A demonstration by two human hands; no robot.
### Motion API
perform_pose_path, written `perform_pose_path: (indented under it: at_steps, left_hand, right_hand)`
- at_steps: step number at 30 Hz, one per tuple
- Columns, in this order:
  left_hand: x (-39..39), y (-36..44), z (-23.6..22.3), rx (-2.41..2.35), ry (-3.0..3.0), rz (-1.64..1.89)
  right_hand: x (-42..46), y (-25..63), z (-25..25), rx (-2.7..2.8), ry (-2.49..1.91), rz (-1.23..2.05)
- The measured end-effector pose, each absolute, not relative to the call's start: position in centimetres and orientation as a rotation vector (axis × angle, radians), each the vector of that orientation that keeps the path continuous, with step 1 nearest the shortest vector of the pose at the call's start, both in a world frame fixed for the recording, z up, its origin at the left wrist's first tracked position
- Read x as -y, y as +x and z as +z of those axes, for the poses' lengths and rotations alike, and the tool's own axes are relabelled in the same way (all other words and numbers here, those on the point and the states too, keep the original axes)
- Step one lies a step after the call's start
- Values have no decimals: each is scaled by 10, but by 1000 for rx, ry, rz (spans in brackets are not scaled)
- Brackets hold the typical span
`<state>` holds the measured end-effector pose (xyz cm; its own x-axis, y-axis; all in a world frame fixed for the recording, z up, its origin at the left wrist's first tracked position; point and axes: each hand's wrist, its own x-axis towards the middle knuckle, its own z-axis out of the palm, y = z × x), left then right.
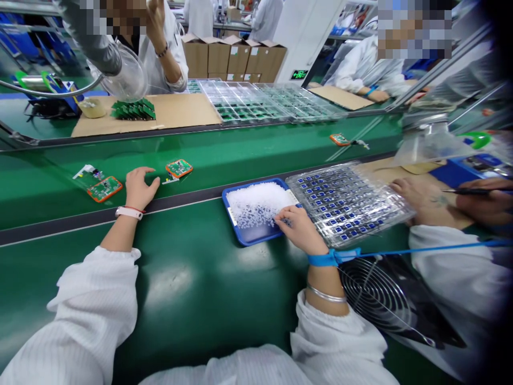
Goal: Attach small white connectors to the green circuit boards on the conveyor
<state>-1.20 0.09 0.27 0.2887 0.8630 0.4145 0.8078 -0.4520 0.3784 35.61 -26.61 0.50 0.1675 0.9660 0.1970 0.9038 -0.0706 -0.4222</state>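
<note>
My left hand (140, 187) rests on the green conveyor belt (192, 155), fingers spread and holding nothing. Just left of it lies a green circuit board with an orange frame (104, 189), and a similar board (179, 168) lies beyond the fingertips. My right hand (300, 230) sits at the near corner of a blue tray (240, 238) heaped with white granules (258, 203), fingertips in the granules. Whether those fingers pinch something small, I cannot tell. A clear blister tray of small blue parts (344, 206) lies beside that hand.
A co-worker's hands (425, 200) rest at the right, one holding a pen, beside a round fan guard (377, 294). A blue strap (332, 258) circles my right wrist. Beyond the belt stand stacked green boards (133, 109), clear trays (244, 101) and cardboard boxes (234, 56).
</note>
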Motion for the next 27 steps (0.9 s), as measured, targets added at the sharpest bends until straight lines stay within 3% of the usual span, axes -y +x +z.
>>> perform_pose_path:
  at_steps: [13,27]
  left_hand:
    - [-29,44,6,-1673,2540,410]
    - [-44,7,15,-1697,2591,420]
  right_hand:
    - [268,352,9,1796,-2009,187]
    - [267,352,10,1809,-2030,138]
